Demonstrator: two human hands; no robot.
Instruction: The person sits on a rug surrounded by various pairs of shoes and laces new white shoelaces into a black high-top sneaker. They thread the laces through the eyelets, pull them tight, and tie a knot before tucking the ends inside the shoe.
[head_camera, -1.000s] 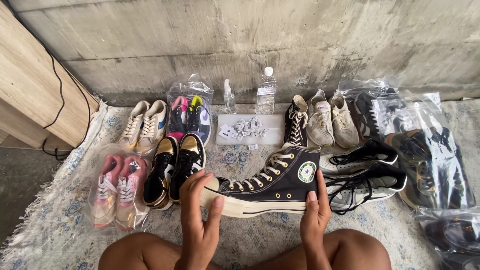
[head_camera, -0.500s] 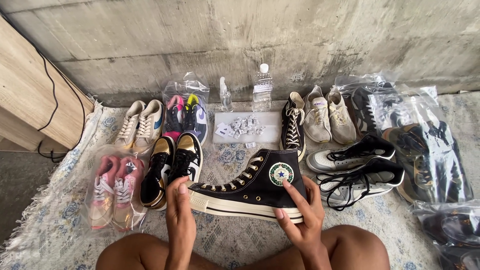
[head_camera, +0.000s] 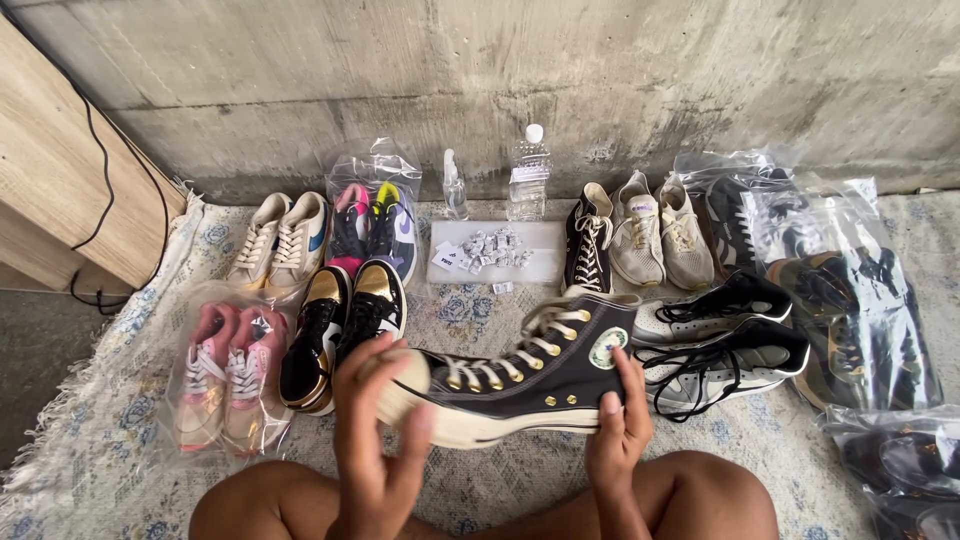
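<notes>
Now my left hand (head_camera: 375, 430) grips the toe and my right hand (head_camera: 618, 425) the heel of the black high-top sneaker (head_camera: 520, 375); I should keep both grips firm, sole level.

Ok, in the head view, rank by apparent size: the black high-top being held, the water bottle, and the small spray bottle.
1. Black high-top sneaker, largest, though it is held nearest the camera, which inflates it.
2. Water bottle, by the wall.
3. Spray bottle, beside it, shorter and slimmer.
The left hand holds the toe, the right hand the heel.
</notes>
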